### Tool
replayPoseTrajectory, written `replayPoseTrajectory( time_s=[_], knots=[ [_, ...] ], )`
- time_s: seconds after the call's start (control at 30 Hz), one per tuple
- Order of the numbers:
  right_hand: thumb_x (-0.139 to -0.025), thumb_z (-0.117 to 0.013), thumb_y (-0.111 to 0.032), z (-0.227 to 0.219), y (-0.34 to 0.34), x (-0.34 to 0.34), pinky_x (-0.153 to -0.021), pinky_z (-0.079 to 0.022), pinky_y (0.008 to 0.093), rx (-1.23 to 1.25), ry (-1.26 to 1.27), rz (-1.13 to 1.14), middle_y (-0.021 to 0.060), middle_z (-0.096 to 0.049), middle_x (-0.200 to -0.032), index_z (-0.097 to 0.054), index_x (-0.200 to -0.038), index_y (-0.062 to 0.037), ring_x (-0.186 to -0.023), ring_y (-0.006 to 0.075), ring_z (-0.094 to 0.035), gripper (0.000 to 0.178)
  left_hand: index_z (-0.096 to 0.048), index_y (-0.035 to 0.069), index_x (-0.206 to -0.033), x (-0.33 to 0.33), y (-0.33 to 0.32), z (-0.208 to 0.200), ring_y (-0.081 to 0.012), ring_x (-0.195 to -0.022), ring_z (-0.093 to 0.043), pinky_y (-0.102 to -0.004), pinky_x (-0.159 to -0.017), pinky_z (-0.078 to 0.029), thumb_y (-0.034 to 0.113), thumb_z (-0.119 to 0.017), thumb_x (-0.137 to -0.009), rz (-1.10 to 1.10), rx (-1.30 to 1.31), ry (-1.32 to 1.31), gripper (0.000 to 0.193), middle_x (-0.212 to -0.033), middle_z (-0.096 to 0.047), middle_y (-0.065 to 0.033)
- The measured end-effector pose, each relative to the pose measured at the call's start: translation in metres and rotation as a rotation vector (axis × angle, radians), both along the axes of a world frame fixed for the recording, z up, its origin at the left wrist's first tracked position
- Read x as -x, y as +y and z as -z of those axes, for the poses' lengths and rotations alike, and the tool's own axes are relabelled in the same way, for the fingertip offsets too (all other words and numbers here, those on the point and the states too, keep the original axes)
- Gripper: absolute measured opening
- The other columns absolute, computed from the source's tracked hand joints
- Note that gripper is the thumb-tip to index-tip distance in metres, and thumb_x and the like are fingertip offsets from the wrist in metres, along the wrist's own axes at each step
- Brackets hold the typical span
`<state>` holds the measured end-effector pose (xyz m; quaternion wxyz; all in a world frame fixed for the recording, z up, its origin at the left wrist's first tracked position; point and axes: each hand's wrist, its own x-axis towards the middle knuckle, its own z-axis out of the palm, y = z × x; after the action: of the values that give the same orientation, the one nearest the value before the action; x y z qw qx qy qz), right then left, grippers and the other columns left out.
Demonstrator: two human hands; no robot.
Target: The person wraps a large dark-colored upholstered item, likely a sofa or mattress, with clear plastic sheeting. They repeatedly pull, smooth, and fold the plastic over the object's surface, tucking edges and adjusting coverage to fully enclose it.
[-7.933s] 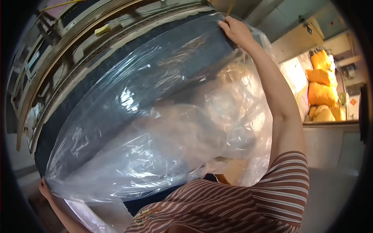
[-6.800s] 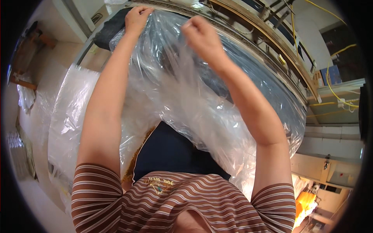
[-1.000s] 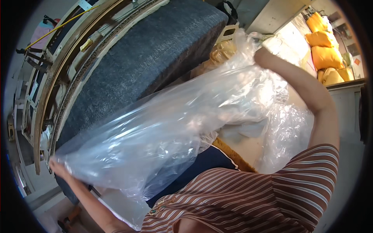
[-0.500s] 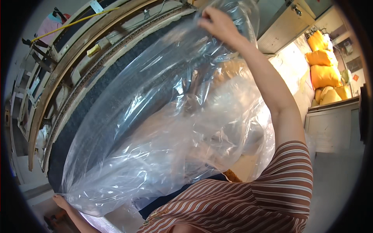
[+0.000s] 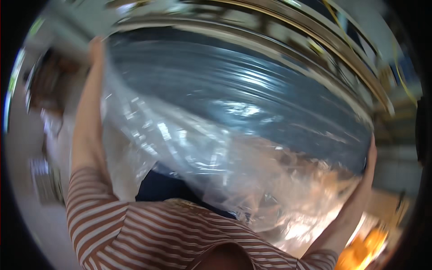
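A large clear plastic sheet (image 5: pixel 180 135) stretches between my two hands over a long, curved dark panel (image 5: pixel 166 33). My left hand (image 5: pixel 96 50), smeared by motion, is closed on the sheet at the panel's far left end. At the right end, my right hand (image 5: pixel 372 150) grips the sheet beside the panel's corner; its fingers show only in part. Over the panel the plastic is pulled fairly flat with long creases. Nearer my body it hangs loose and crumpled.
Behind the panel runs a curved wooden frame (image 5: pixel 310 33) with rails and gaps. Orange bags (image 5: pixel 360 252) lie at the lower right. Blurred brown furniture (image 5: pixel 54 81) stands to the left, with a stack of something (image 5: pixel 46 182) below it.
My view has swung round. My left hand has risen to the panel's far left end, and my right hand has come down to its right end. The sheet now spans the panel more tautly.
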<state>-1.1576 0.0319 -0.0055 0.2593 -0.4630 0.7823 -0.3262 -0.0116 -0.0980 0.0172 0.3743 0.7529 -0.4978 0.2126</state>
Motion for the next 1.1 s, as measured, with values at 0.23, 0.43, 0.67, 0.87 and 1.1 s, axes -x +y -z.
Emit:
replayPoseTrajectory(
  time_s=[0.23, 0.43, 0.67, 0.87, 1.1],
  knots=[
    [-0.096, -0.048, -0.024, -0.095, -0.042, -0.232, -0.08, -0.043, 0.0308, 0.675, 0.587, -0.329, 0.009, -0.058, -0.1, -0.058, -0.107, -0.0016, -0.088, 0.0195, -0.055, 0.027, -0.064, 0.005, -0.095, 0.125, -0.005, 0.023, -0.0114, -0.076, -0.057, -0.0253, -0.07, -0.044, 0.022, -0.055, -0.087, 0.356, 0.289, 0.615, 0.021, -0.083, -0.064, -0.0042],
    [-0.097, -0.045, -0.032, -0.09, -0.034, -0.559, -0.089, -0.044, 0.0305, 0.167, -0.587, -0.854, 0.007, -0.057, -0.115, -0.056, -0.115, -0.0061, -0.1, 0.0157, -0.057, 0.034, -0.057, 0.005, -0.096, 0.08, -0.01, 0.051, -0.0071, -0.067, -0.054, -0.0213, -0.061, -0.043, 0.014, -0.058, -0.09, 0.601, 0.408, 0.783, 0.01, -0.078, -0.06, -0.0006],
    [-0.089, -0.058, -0.036, -0.061, -0.056, -0.781, -0.081, -0.047, 0.031, -0.177, -1.211, -0.87, 0.0122, -0.056, -0.112, -0.054, -0.112, -0.0018, -0.102, 0.0192, -0.056, 0.042, -0.057, 0.005, -0.088, 0.126, -0.014, 0.025, -0.0088, -0.064, -0.053, -0.025, -0.059, -0.042, 0.011, -0.059, -0.086, 0.512, 0.439, 0.718, 0.007, -0.072, -0.06, -0.002],
    [-0.086, -0.064, -0.029, -0.118, 0.039, -0.663, -0.045, -0.041, 0.0258, -0.482, -1.004, -1.505, 0.0028, -0.051, -0.06, -0.053, -0.083, -0.0055, -0.054, 0.0104, -0.052, 0.026, -0.059, 0.006, -0.087, 0.12, 0.006, 0.024, -0.0121, -0.068, -0.059, -0.0273, -0.065, -0.046, 0.016, -0.059, -0.086, 0.385, 0.346, 0.731, 0.01, -0.073, -0.064, -0.0045],
    [-0.092, -0.046, -0.03, -0.142, 0.244, -0.249, -0.083, -0.043, 0.0348, 1.178, -0.929, -0.217, 0.0105, -0.059, -0.096, -0.059, -0.101, -0.0038, -0.095, 0.0206, -0.054, 0.031, -0.062, 0.007, -0.096, 0.099, -0.008, 0.025, -0.0201, -0.079, -0.057, -0.0355, -0.072, -0.044, 0.035, -0.05, -0.088, 0.355, -0.046, 0.48, 0.031, -0.082, -0.062, -0.008]
  ],
)
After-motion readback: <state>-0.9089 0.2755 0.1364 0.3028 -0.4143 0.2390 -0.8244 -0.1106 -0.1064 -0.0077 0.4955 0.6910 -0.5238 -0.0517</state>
